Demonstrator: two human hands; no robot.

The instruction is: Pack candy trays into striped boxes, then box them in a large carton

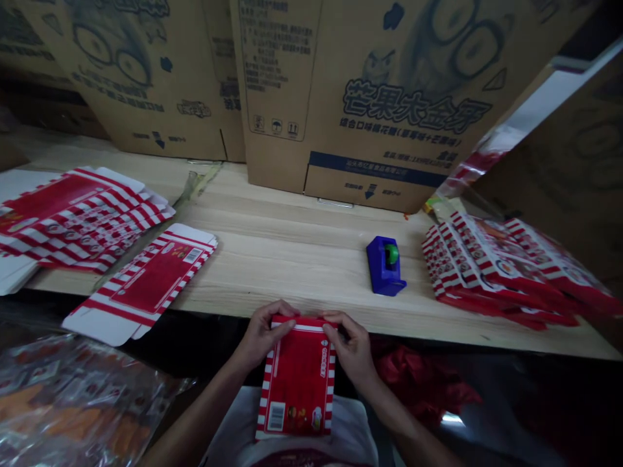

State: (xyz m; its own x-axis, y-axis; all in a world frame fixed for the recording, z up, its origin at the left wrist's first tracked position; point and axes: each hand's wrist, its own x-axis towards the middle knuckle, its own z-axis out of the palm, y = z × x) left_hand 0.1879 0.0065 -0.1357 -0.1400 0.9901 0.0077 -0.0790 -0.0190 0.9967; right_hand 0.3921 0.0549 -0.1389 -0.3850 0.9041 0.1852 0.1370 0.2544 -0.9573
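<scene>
A red carton with red-and-white striped sides is between my two hands, in front of the table's near edge. Its barcode face is turned up toward me. My left hand is closed on the carton's far left corner, thumb on top. At the far right corner my right hand grips it the same way, fingers curled over the far edge. The undersides of the carton and some fingertips are hidden.
Flat striped cartons lie stacked at the left, with a separate flat pile beside them. A blue tape dispenser stands right of centre. Filled cartons are heaped at the right. Large cardboard boxes line the back; bagged packets sit lower left.
</scene>
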